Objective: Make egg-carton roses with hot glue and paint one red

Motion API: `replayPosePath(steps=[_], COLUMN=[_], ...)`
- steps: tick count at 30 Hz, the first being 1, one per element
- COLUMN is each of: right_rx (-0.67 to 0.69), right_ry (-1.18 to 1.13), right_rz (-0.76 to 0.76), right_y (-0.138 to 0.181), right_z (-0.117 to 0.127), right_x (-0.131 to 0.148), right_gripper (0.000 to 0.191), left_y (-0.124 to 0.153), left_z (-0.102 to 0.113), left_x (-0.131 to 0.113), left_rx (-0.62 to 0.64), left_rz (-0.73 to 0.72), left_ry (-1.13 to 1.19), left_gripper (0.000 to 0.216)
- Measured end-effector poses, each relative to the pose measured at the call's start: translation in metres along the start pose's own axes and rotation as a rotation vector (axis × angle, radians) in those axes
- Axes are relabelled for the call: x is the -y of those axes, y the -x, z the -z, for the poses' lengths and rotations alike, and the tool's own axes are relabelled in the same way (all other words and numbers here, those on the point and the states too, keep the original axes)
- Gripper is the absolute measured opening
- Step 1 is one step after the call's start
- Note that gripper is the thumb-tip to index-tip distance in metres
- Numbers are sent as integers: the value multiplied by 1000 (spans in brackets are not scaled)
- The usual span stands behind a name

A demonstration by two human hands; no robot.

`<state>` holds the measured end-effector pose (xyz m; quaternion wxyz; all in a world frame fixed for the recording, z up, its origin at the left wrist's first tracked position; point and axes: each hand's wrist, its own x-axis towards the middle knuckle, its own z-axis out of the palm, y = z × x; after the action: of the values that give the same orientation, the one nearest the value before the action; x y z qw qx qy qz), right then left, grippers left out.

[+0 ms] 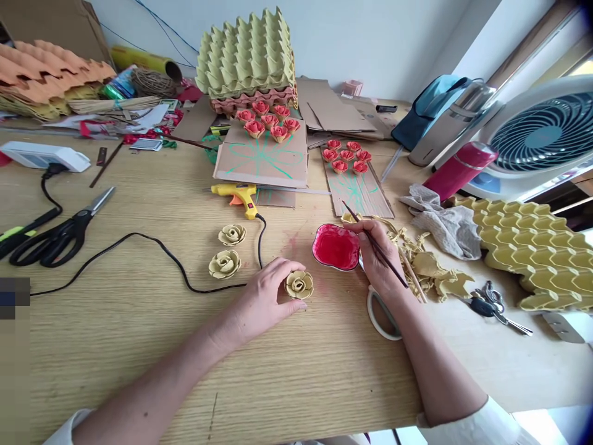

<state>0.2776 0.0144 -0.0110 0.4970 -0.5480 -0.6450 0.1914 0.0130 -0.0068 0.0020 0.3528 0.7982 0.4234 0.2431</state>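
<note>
My left hand (271, 289) curls thumb and fingers around an unpainted, tan egg-carton rose (299, 285) on the table. Two more tan roses, one (232, 234) behind the other (225, 264), sit to its left. A slim dark paintbrush (382, 253) slants across my right hand (380, 256), pinched between thumb and fingers. That hand is at the right rim of a small wavy-edged dish (335, 247) of red paint; whether it also grips the rim I cannot tell. A roll of white tape (383, 314) lies partly under my right wrist.
A yellow glue gun (238, 193) with a black cord lies behind the roses. Red roses (280, 134) rest on cardboard (259, 161) with green drawn stems. Scissors (65, 228) lie left; carton scraps (428, 269), keys (493, 306) and egg trays (532, 247) are at right.
</note>
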Motion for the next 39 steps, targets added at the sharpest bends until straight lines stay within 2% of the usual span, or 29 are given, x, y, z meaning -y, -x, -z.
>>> replayPosePath(steps=[8, 16, 23, 31, 35, 39], right_rx=[9, 48, 58, -126, -193, -75], right_ry=[31, -6, -13, -190, -203, -286], right_rz=[-36, -24, 5, 134, 192, 142], right_y=[1, -1, 1, 10, 11, 14], right_z=[3, -2, -6, 15, 21, 20], right_x=[5, 5, 12, 45, 55, 54], right_gripper=[24, 24, 25, 20, 21, 25], left_y=[1, 0, 0, 10, 16, 17], left_z=[-2, 0, -1, -2, -6, -8], left_x=[2, 1, 1, -3, -4, -3], left_rx=[-6, -17, -3, -89, -141, -136], left_rz=[12, 17, 60, -2, -24, -22], left_ry=[23, 38, 19, 26, 52, 95], left_gripper=[52, 46, 51, 50, 49, 46])
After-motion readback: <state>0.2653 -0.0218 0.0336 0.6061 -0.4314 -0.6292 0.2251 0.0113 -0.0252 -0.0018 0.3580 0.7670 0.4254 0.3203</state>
